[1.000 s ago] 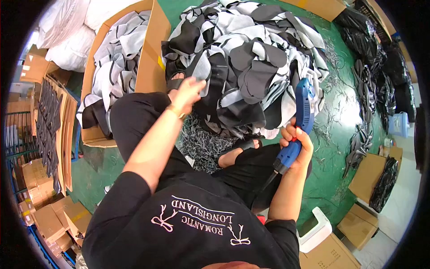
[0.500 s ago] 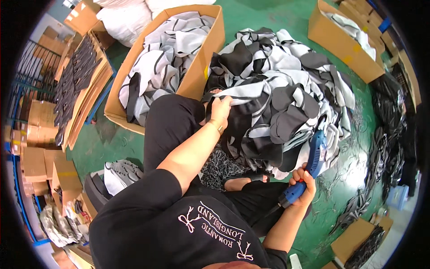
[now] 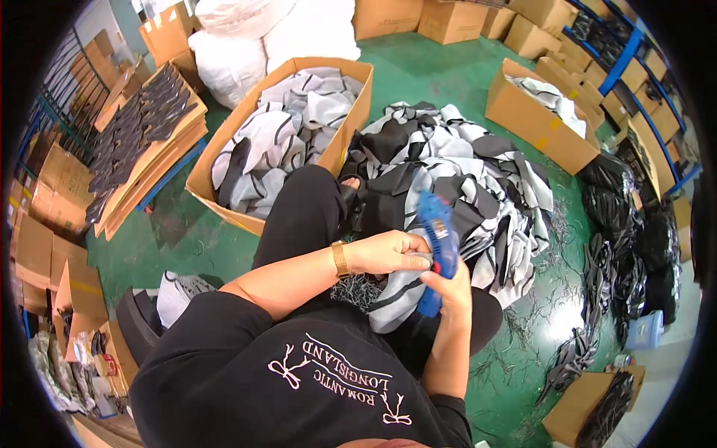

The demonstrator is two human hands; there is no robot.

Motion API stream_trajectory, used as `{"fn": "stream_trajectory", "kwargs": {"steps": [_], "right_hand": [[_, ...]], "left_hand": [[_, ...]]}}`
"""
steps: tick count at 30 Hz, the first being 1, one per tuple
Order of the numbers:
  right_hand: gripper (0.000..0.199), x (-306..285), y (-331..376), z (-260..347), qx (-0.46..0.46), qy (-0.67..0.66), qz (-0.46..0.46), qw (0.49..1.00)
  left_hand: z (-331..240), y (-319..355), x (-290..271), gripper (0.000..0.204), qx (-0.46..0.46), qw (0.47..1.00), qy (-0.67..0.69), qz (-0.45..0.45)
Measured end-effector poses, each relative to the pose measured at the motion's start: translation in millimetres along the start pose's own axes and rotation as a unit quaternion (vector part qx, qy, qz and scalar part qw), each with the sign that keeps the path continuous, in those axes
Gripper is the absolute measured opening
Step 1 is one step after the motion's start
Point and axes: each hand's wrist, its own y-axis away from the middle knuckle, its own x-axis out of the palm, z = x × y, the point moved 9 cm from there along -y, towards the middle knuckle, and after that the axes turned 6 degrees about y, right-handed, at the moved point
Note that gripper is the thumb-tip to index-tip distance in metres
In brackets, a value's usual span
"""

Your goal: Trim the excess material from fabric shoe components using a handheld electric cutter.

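Observation:
My left hand (image 3: 390, 252) is closed on the edge of a light grey fabric piece (image 3: 397, 300) with a dark stripe, which hangs over my lap. In my right hand (image 3: 452, 287) is a blue handheld power tool (image 3: 439, 233), pointing away from me, its front end blurred. The tool is right beside my left fingertips and hides part of the fabric; whether it touches the cloth I cannot tell. Beyond my hands lies a large heap of grey, white and black fabric pieces (image 3: 497, 187). Thin dark trimmings (image 3: 357, 291) lie beneath my left wrist.
A cardboard box (image 3: 357, 119) full of grey striped fabric stands left of the heap. Another box (image 3: 534, 134) with fabric is at the far right. Black plastic bags (image 3: 609, 205) lie along the right. Cardboard sheets with black pieces (image 3: 142, 142) are stacked on the left. Scraps litter the green floor.
My left hand has drawn a fabric piece from the heap back toward my lap. My right hand has brought the blue tool leftward, next to my left hand. The view has tilted up.

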Motion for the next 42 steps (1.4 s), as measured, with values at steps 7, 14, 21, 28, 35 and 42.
{"fn": "stream_trajectory", "kwargs": {"steps": [7,14,21,28,35,42], "right_hand": [[0.057,-6.3,40.9,7.6,-0.010,-0.017,-0.103,0.994],[0.025,-45.1,12.2,-3.6,-0.006,-0.192,-0.196,0.962],[0.033,-51.7,10.6,-36.3,0.040,-0.082,-0.277,0.956],[0.054,30.1,2.5,-25.8,0.093,0.043,-0.159,0.982],[0.047,55.6,-11.0,-34.5,0.137,0.112,-0.181,0.967],[0.046,64.3,-13.4,-30.6,0.135,0.146,-0.173,0.965]], "left_hand": [[14.7,47.7,28.9,0.034,-0.077,0.974,0.202,0.064],[37.8,77.3,44.4,0.049,-0.117,0.931,0.285,0.193],[28.2,42.7,-37.6,0.038,0.007,0.884,0.465,-0.049],[64.4,32.0,-61.2,0.021,-0.007,0.833,0.542,-0.113],[86.6,34.0,-60.3,0.022,-0.031,0.782,0.602,-0.156],[74.0,40.5,-71.2,0.039,-0.076,0.753,0.645,-0.105]]}}
